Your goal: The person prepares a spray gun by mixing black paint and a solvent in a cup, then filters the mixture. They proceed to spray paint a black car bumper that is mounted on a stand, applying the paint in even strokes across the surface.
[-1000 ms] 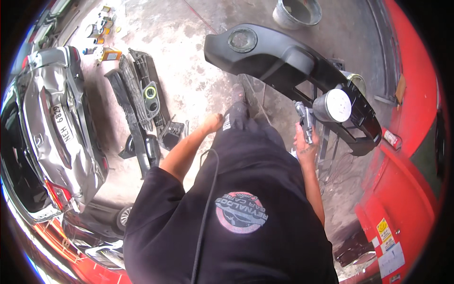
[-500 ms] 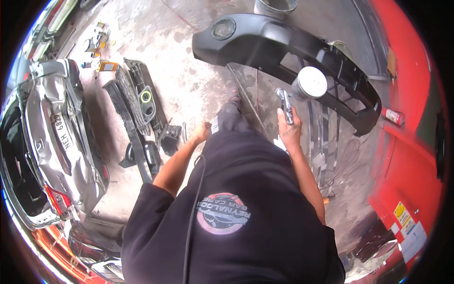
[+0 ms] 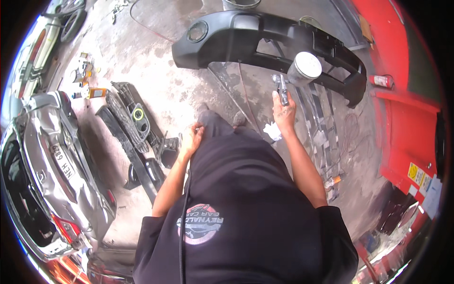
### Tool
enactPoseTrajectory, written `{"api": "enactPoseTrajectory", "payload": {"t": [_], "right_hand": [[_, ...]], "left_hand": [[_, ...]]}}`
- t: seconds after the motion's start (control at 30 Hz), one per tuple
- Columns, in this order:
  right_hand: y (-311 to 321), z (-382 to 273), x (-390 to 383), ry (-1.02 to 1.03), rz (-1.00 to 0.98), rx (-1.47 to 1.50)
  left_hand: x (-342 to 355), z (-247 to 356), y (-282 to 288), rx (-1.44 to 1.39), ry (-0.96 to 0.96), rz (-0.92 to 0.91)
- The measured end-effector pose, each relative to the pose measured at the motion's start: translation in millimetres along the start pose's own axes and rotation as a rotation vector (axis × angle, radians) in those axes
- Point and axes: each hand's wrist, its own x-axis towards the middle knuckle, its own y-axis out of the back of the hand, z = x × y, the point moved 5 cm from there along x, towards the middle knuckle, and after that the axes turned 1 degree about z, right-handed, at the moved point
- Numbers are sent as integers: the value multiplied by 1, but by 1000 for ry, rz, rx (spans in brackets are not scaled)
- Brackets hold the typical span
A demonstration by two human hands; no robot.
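In my right hand (image 3: 283,116) is a metal spray gun (image 3: 283,90), its fingers wrapped round the grip. A round cup with a white lid (image 3: 305,67) sits at the gun's head, tilted to the right. Beyond the gun lies a black car bumper (image 3: 246,45), apart from it by a distance I cannot judge; the cup overlaps its lower edge in view. My left hand (image 3: 191,137) rests against my dark trousers with its fingers curled in; what they hold, if anything, is hidden. A white crumpled piece (image 3: 272,131) shows beside my right wrist.
At left stands a dented silver car rear (image 3: 71,161). Black trim parts (image 3: 127,128) lie on the floor beside it, with small cans (image 3: 81,75) beyond. Taped strips (image 3: 321,128) lie at right, before a red panel (image 3: 409,128). A bucket (image 3: 241,4) stands behind the bumper.
The view has shifted, and the bumper now appears farther left and slightly higher. My left hand shows more fully by my thigh. The right hand still holds the spray gun.
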Motion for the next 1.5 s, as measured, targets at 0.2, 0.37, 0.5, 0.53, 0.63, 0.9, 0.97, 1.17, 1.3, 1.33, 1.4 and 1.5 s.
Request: {"api": "enactPoseTrajectory", "payload": {"t": [0.2,0.37,0.5,0.53,0.63,0.9,0.97,1.17,1.3,1.33,1.4,1.5], "right_hand": [[-17,-15,-8,25,259,-138],[-79,-42,-12,-29,226,-135],[-141,-60,-19,-20,39,-132],[-153,-70,-20,-14,-28,-117],[-167,-100,-31,-5,-184,-86],[-126,-87,-21,-163,77,-23],[-88,-63,-13,-241,277,-112],[-54,-60,-3,-295,519,-77],[-79,-96,-4,-193,345,-88],[-91,-110,-3,-141,267,-69],[-113,-109,0,-38,161,-23],[-136,-110,5,98,12,-10]], "left_hand": [[5,8,29,139,-72,-165],[15,14,90,0,-70,-276],[39,-36,114,-1,-38,-330],[45,-53,115,-3,-36,-329],[53,-55,128,33,25,-361],[74,-88,138,199,-6,-411],[74,-92,134,204,-25,-421],[66,-102,138,154,17,-379],[78,-39,123,76,-65,-362],[84,-13,120,70,-116,-353],[93,55,99,24,-261,-420],[101,136,63,-185,-130,-586]]}}
